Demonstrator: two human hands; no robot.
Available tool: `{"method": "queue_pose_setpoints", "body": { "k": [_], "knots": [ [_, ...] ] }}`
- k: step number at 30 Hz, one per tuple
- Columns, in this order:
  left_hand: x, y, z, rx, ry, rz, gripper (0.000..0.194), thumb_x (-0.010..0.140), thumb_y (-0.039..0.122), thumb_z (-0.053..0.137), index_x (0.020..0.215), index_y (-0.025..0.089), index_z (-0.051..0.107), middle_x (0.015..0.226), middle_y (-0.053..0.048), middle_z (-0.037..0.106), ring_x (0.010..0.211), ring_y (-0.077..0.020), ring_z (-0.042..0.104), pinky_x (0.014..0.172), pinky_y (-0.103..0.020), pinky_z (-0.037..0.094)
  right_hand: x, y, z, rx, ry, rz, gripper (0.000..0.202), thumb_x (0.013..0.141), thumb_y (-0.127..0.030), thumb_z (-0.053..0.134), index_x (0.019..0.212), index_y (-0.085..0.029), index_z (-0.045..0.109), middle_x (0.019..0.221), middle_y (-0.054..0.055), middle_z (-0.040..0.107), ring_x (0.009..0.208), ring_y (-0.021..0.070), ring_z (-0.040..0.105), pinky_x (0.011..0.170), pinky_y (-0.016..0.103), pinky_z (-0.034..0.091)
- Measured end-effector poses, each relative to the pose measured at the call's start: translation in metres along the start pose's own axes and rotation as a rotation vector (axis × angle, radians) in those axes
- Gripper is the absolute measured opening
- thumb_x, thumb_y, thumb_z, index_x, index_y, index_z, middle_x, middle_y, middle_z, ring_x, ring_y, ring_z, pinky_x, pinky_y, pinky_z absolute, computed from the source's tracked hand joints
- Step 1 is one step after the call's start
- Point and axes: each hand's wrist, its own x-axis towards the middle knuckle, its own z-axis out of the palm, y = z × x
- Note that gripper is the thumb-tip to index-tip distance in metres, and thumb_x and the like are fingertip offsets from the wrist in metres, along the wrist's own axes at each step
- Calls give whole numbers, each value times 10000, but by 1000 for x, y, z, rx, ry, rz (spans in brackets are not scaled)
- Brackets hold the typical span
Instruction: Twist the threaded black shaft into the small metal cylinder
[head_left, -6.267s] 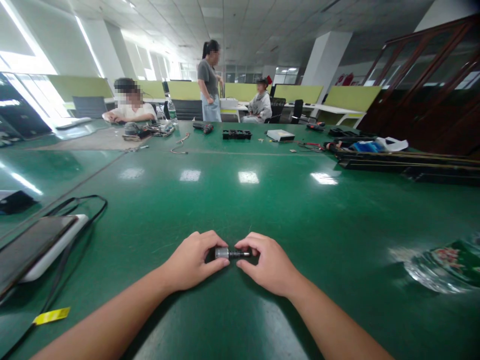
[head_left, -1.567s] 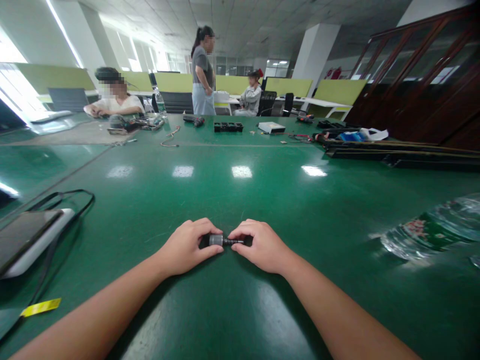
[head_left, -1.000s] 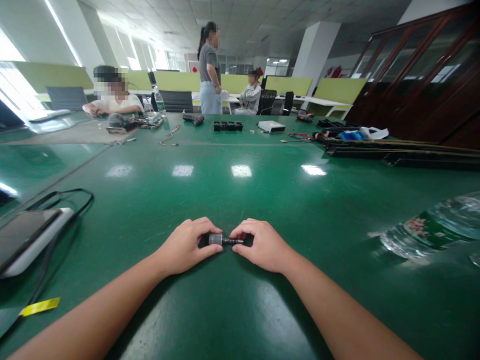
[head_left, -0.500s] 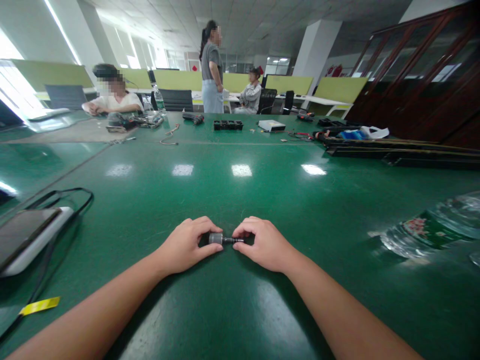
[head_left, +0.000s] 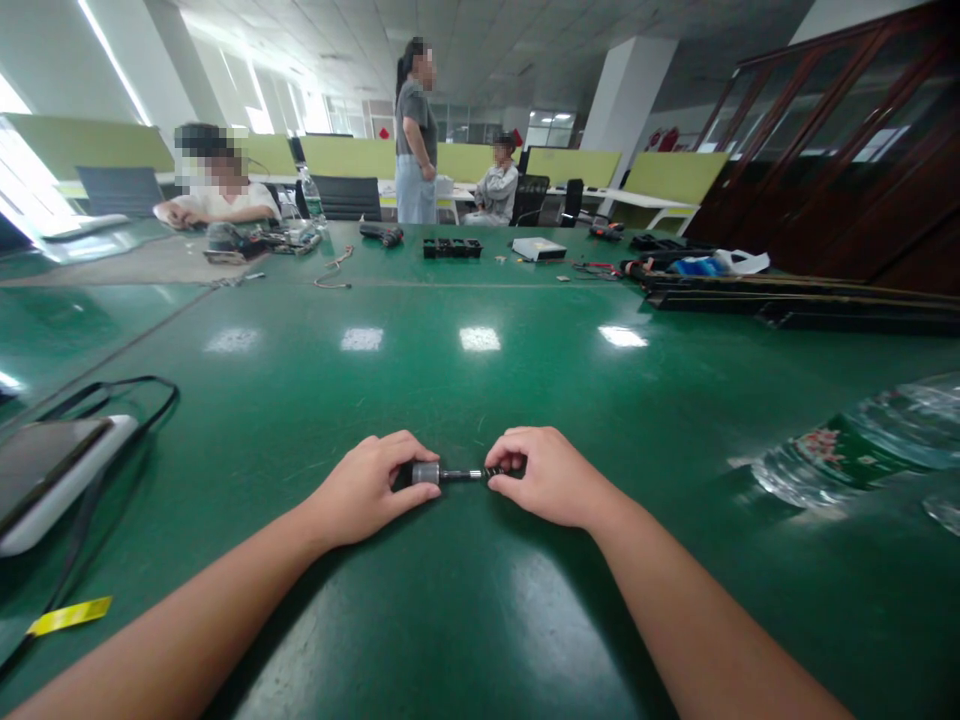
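Green tabletop [head_left: 480, 380] underneath it all, glossy with reflected ceiling light. Mid-near on it, the two hands face each other: left hand [head_left: 367, 492] at 9 o'clock, thumb and fingers closed around a grey metal cylinder [head_left: 426, 473]; right hand [head_left: 553, 480] at 3 o'clock, fingertips pinching a dark coil spring [head_left: 493, 473]. From the cylinder a slim shaft [head_left: 459, 475] lies flat, aimed at 3 o'clock, its bright tip right by the spring; at this size cannot tell whether the end coil touches the tip or sits just clear. Risks, as judged: slick surface and round body, so a loosened left grip could let the cylinder roll or swing the shaft off line; a crooked pull or push could snag a coil on the tip; too hard a pinch on so small a spring could make it flick out and skitter away. Markings: clear plastic bottle [head_left: 847, 450], 3 o'clock at the frame edge, wears a green label with a pinkish pattern, no brand legible. Smartphone [head_left: 52, 462] at 9 o'clock, no maker's name visible. Yellow cable tag [head_left: 71, 616], between 8 and 9 o'clock, has print too faint to read.
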Motion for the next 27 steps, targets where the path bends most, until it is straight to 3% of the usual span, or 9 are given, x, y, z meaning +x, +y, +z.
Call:
{"method": "queue_pose_setpoints", "body": {
  "k": [9,15,27],
  "knots": [
    [1,-2,1,-12,-6,-1,250,872,398,669,1050,222,675,946,-16,665,773,-166,589,737,-279,421,1,-7,11,55,20,-42,93,737,-152,710,819,-192,727,752,7,662,703,138,582,664,270,448],
    [-1,-3,2,-22,0,5,234,865,381,676,1034,218,669,934,-11,661,762,-159,583,731,-274,417,1,-14,24,210,15,-70,449,722,-48,672,1140,-212,673,933,30,696,823,147,630,828,310,504],
    [-2,0,-1,6,-23,18,315,862,447,667,1087,227,653,933,-9,659,776,-169,590,732,-286,407,3,-12,27,176,27,-42,383,759,-74,659,1118,-207,688,899,28,698,810,152,634,814,322,505]
  ]
}}
